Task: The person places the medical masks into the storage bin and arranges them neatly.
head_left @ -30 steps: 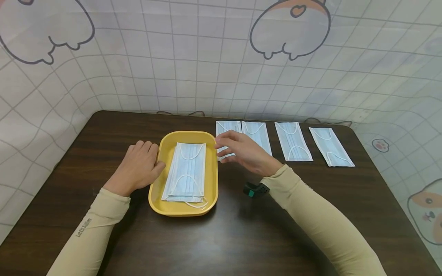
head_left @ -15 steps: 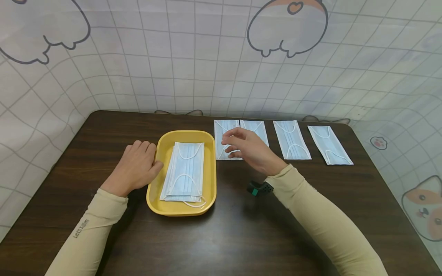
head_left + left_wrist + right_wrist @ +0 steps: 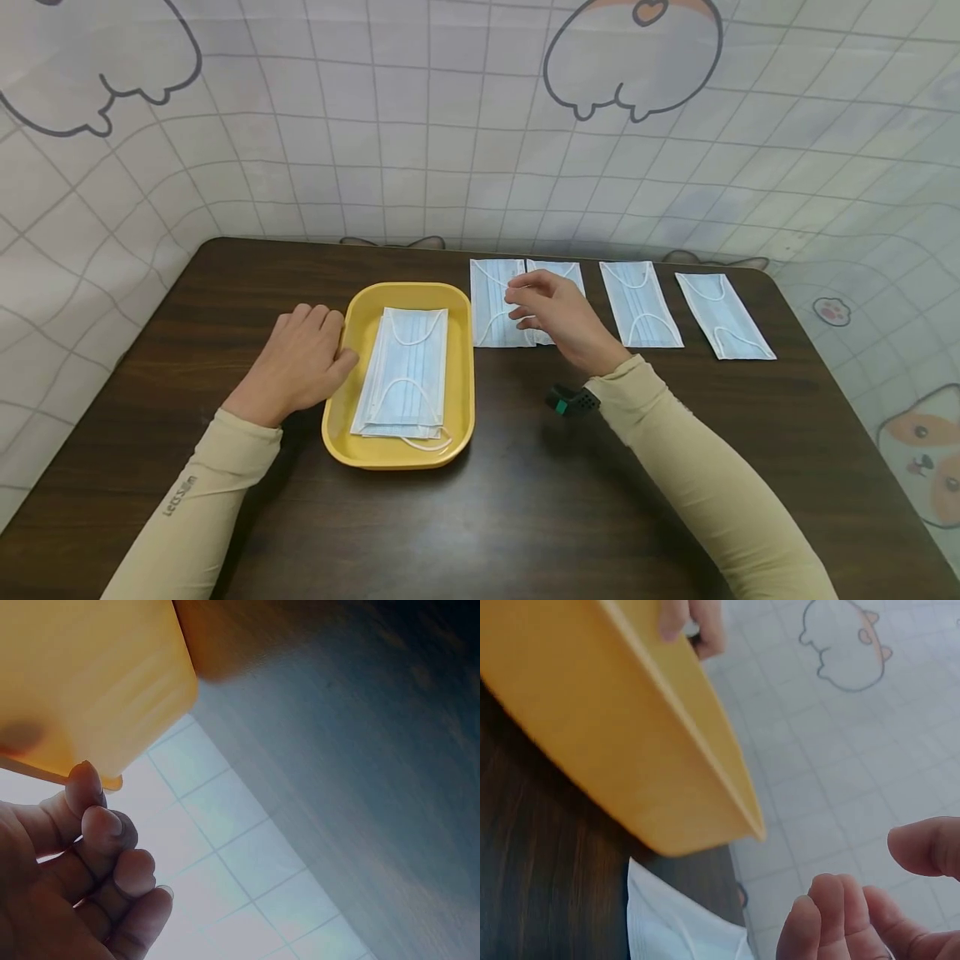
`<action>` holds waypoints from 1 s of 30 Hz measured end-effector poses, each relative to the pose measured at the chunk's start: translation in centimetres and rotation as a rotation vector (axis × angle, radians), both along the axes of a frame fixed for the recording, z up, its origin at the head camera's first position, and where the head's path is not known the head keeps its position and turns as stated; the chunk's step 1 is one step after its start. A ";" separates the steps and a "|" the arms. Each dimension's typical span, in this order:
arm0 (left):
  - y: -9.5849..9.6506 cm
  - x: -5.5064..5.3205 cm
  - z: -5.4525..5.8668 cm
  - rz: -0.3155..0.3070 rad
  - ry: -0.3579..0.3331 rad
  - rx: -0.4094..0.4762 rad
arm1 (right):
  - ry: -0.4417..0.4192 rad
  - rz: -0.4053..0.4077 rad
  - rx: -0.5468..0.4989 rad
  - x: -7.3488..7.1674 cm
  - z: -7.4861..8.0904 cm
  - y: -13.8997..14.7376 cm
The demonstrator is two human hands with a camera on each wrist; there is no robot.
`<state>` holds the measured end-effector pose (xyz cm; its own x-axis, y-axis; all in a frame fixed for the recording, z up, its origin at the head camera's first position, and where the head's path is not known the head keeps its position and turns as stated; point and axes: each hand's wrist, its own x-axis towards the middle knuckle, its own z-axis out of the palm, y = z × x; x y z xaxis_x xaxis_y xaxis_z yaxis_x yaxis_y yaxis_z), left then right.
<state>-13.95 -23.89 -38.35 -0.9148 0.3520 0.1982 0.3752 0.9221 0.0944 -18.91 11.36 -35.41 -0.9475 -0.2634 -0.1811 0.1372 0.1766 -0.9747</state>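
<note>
My left hand [image 3: 294, 367] grips the left rim of a yellow tray [image 3: 459, 375]. In the left wrist view its curled fingers [image 3: 136, 870] lie along the outside of the tray, a fingertip at the rim, and a dark thumb-like shadow shows through the wall. Inside the tray lies a stack of light blue face masks [image 3: 408, 367] with white ear loops. My right hand [image 3: 570, 323] hovers over two side-by-side masks on the table, the left mask [image 3: 491, 287] and its neighbour [image 3: 558, 268]. Nothing is between its loosely bent fingers, and the thumb stands apart in the right wrist view.
Two more masks lie farther right, one nearer mask [image 3: 641, 304] and one slanted mask [image 3: 723, 317]. All rest near the back of the dark wooden table [image 3: 525, 517]. Behind it hangs a gridded backdrop [image 3: 420, 125] with cartoon animals. A black band [image 3: 573, 400] is on the right wrist.
My right hand has moved right, away from the tray's right rim to above the two side-by-side masks. The left hand keeps its place on the tray.
</note>
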 end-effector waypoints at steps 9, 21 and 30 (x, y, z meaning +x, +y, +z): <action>0.0 -0.1 -0.1 0.001 0.002 -0.007 | 0.030 -0.056 0.052 -1.4 -1.2 0.5; -0.1 0.0 -0.2 0.004 -0.017 -0.010 | 0.013 -0.071 0.102 -3.8 -3.6 1.0; -0.1 -0.1 -0.2 0.003 0.002 -0.005 | 0.115 -0.079 0.284 -5.5 -5.1 0.9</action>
